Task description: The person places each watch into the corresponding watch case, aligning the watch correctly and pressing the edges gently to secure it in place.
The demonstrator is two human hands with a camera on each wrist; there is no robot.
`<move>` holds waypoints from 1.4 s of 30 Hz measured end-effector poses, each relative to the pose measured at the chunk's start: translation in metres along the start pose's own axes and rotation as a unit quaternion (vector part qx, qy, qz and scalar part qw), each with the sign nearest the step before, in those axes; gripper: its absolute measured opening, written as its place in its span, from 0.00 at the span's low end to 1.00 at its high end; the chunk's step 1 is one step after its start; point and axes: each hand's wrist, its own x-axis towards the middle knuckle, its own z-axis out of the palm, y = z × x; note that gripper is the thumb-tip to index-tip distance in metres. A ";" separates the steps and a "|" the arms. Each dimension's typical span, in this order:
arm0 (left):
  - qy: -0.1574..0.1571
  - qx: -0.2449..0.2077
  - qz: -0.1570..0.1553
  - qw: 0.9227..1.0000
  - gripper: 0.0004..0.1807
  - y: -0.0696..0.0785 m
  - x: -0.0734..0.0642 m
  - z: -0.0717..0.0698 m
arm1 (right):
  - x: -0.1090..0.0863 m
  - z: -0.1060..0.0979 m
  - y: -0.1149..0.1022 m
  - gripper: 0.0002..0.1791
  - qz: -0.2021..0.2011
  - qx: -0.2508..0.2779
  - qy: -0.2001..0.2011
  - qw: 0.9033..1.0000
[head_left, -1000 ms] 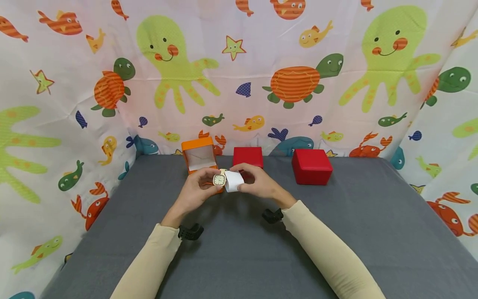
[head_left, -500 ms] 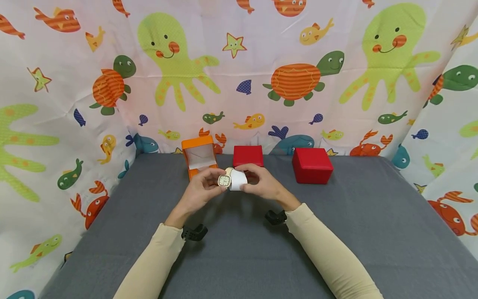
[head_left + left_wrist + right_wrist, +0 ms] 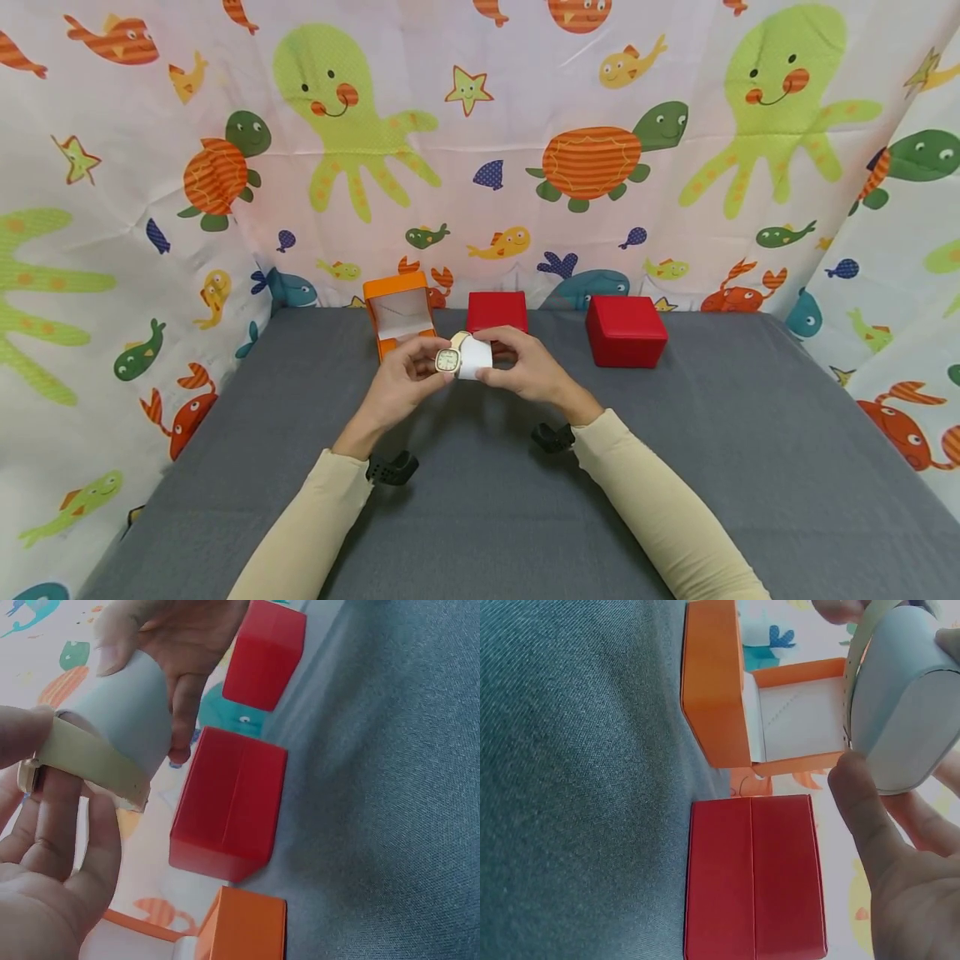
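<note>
In the head view my left hand (image 3: 403, 375) pinches a wristwatch (image 3: 447, 360) with a square gold-rimmed face and a cream strap. My right hand (image 3: 528, 367) grips a white watch cushion (image 3: 476, 357) by its other end, thumb on the near side. The left wrist view shows the cream strap (image 3: 90, 759) lying around the end of the cushion (image 3: 131, 705), its holed tip hanging free. From the right wrist view, the strap (image 3: 855, 667) runs along the cushion's edge and my fingertips are close to its tip. Both hands are above the grey cloth.
An orange watch box (image 3: 397, 287) stands with its lid up behind my left hand, pale lining showing. Two closed red boxes stand further right: one red box (image 3: 497, 310) behind my right hand, another red box (image 3: 627, 333) beyond it. A sea-animal curtain (image 3: 450, 167) backs the table.
The watch has moved slightly right and closer to the cushion, its strap now overlapping the cushion's end. The cushion has turned more upright. Both hands keep their grips; the boxes stay put.
</note>
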 end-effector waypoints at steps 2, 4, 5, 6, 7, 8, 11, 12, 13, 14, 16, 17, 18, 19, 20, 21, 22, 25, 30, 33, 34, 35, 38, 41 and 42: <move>0.003 0.005 0.008 1.000 0.21 0.000 0.000 0.000 | 0.000 0.000 -0.001 0.29 0.008 -0.004 0.000 1.000; 0.003 0.006 0.014 1.000 0.21 0.004 -0.001 0.001 | 0.000 0.000 -0.004 0.29 0.018 -0.005 -0.003 1.000; 0.003 0.005 0.016 1.000 0.21 0.004 -0.001 0.001 | 0.000 0.000 -0.005 0.29 0.023 -0.005 -0.005 1.000; 0.004 0.003 0.018 1.000 0.21 0.004 -0.001 0.001 | 0.001 0.000 -0.007 0.28 0.027 -0.005 -0.007 1.000; 0.004 0.002 0.019 1.000 0.21 0.004 -0.001 0.001 | 0.001 0.001 -0.010 0.28 0.029 -0.005 -0.009 1.000; 0.004 -0.001 0.021 1.000 0.21 0.003 -0.001 0.001 | 0.001 0.001 -0.012 0.28 0.031 -0.005 -0.011 0.999; 0.007 -0.008 0.025 1.000 0.21 0.003 -0.001 0.002 | 0.001 0.001 -0.016 0.27 0.026 -0.004 -0.014 1.000; 0.009 -0.011 0.026 1.000 0.21 0.002 -0.002 0.002 | 0.001 0.001 -0.017 0.27 0.023 -0.004 -0.014 1.000; 0.010 -0.012 0.027 1.000 0.21 0.002 -0.002 0.002 | 0.001 0.001 -0.017 0.27 0.020 -0.003 -0.014 1.000; 0.011 -0.013 0.029 0.999 0.21 0.002 -0.001 0.002 | 0.002 0.002 -0.015 0.26 0.018 -0.003 -0.012 1.000; 0.013 -0.009 0.032 0.999 0.22 0.002 -0.002 0.003 | 0.002 0.002 -0.012 0.26 0.014 -0.007 -0.011 1.000; 0.015 -0.004 0.035 0.999 0.21 0.001 -0.002 0.003 | 0.003 0.002 -0.011 0.25 0.012 -0.010 -0.010 1.000; 0.016 0.002 0.038 0.999 0.21 0.002 -0.002 0.003 | 0.003 0.003 -0.009 0.25 0.013 -0.017 -0.008 1.000; 0.018 0.010 0.041 0.999 0.21 0.002 -0.002 0.004 | 0.003 0.003 -0.008 0.25 0.013 -0.025 -0.006 1.000; 0.020 0.021 0.044 0.999 0.21 0.002 -0.002 0.005 | 0.003 0.003 -0.007 0.25 0.014 -0.033 -0.004 0.999; 0.024 0.030 0.045 0.998 0.21 0.003 -0.002 0.006 | 0.003 0.004 -0.006 0.25 0.014 -0.042 -0.002 0.999; 0.029 0.040 0.046 0.998 0.22 0.004 -0.002 0.007 | 0.003 0.004 -0.006 0.26 0.014 -0.051 0.001 0.999; 0.050 0.065 0.041 0.996 0.23 0.007 -0.003 0.011 | 0.003 0.006 -0.008 0.26 0.019 -0.071 0.013 0.997; 0.076 0.095 0.035 0.992 0.23 0.012 -0.005 0.017 | 0.002 0.007 -0.011 0.27 0.025 -0.088 0.023 0.996; 0.071 0.102 0.045 0.991 0.24 0.013 -0.004 0.019 | 0.002 0.004 -0.009 0.29 0.025 -0.083 0.021 0.996; 0.065 0.100 0.050 0.992 0.24 0.012 -0.003 0.019 | 0.002 0.003 -0.008 0.29 0.024 -0.078 0.020 0.996; 0.056 0.092 0.053 0.993 0.25 0.011 -0.002 0.018 | 0.002 0.001 -0.008 0.30 0.023 -0.070 0.019 0.997; 0.016 0.047 0.048 0.998 0.28 0.008 0.001 0.011 | 0.002 -0.004 -0.008 0.32 0.023 -0.045 0.014 0.999; -0.032 -0.015 0.013 0.999 0.33 0.005 0.004 0.003 | 0.002 -0.007 -0.010 0.34 0.022 -0.025 0.001 0.999; -0.046 -0.032 -0.003 0.998 0.35 0.004 0.004 0.000 | 0.002 -0.008 -0.010 0.35 0.021 -0.020 -0.005 1.000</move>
